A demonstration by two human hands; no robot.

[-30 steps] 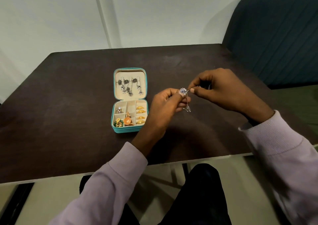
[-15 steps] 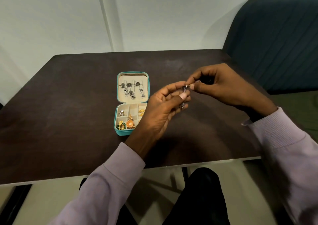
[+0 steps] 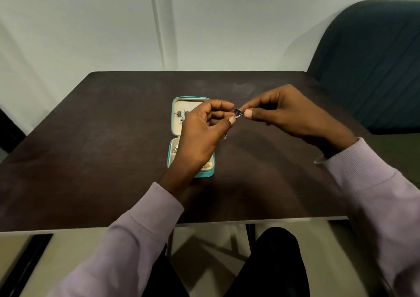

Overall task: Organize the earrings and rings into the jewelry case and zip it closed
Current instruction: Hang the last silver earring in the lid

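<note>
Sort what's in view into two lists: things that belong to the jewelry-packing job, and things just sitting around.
Belongs to the job:
- silver earring, pinched between left hand and right hand
- open teal jewelry case, with earrings hung in its lid and a piece in its tray

Just around:
- dark table
- teal chair

Head view, looking down, table point(image 3: 91, 160) near.

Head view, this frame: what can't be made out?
- Jewelry case: the left hand covers most compartments and the lid's right half.
- Earring: too small for detail, pinched between both hands; right hand hides part.
- Zipper: not discernible.
</note>
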